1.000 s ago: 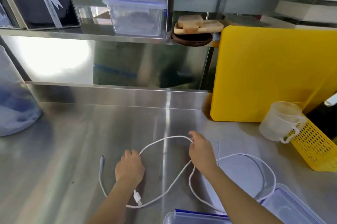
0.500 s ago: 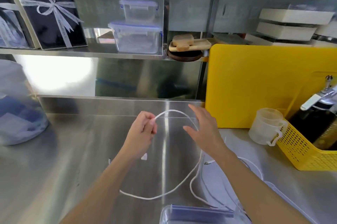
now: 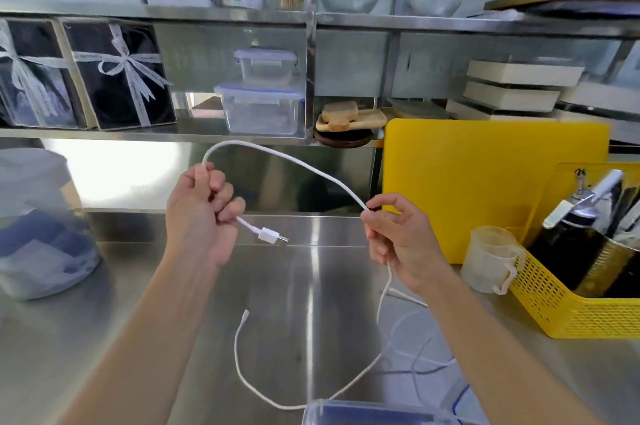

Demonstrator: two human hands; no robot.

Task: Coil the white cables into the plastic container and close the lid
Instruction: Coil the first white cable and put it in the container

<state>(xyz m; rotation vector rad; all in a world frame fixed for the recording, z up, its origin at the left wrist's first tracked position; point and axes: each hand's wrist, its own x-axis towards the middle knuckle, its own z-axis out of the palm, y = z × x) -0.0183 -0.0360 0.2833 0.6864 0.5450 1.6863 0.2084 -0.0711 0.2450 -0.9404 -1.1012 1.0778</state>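
A white cable point(image 3: 298, 162) arches in the air between both hands above the steel counter. My left hand point(image 3: 199, 213) is fisted around the cable near its USB plug point(image 3: 269, 236), which sticks out to the right. My right hand point(image 3: 398, 239) pinches the cable further along. From there the cable drops to the counter, loops and ends in a small connector point(image 3: 246, 313). A second white cable point(image 3: 412, 301) lies on the counter behind my right forearm. The clear plastic container point(image 3: 349, 412) with blue trim shows only its rim at the bottom edge.
A yellow cutting board point(image 3: 485, 182) leans at the back right. A translucent measuring cup point(image 3: 488, 258) stands beside a yellow basket point(image 3: 588, 313) holding bottles. A large clear jar point(image 3: 38, 227) stands at the left. Shelves above hold lidded containers point(image 3: 261, 106) and boxes.
Both hands rose from the counter with the cable. The left hand now grips the plug end, the right hand has pinched the cable, and the arch between them has widened.
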